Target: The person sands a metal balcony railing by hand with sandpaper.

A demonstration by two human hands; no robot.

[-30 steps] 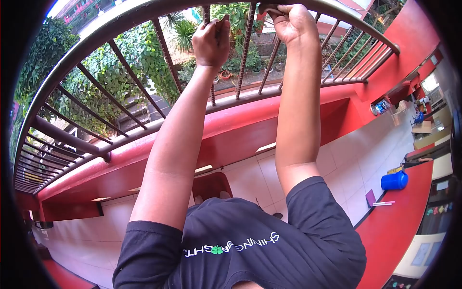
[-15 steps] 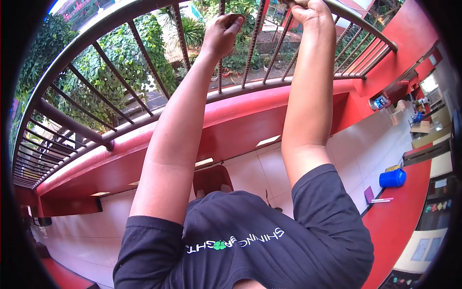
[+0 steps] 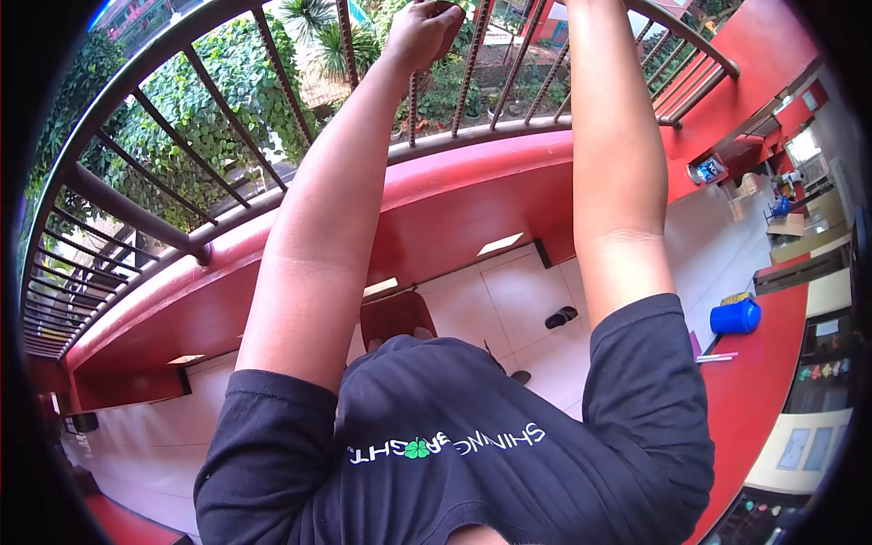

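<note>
My left hand (image 3: 423,34) is raised at the top of the view, in front of the vertical bars of a brown metal railing (image 3: 207,80). Its fingers are curled closed; whether something sits inside them I cannot make out. My right forearm (image 3: 618,136) reaches up past the railing's right part, and the hand itself is cut off by the top edge. Both arms come out of a black T-shirt (image 3: 472,400) with white lettering and a green clover.
Below the railing runs a red ledge (image 3: 481,173). Black slippers (image 3: 561,317) and a red seat (image 3: 400,313) are on the tiled floor. At right, a blue container (image 3: 736,316) stands on a red surface. Green plants (image 3: 218,100) grow beyond the bars.
Both hands have moved up in the view, and the right one has left the frame. My right arm has shifted rightward, and the slippers have come into sight.
</note>
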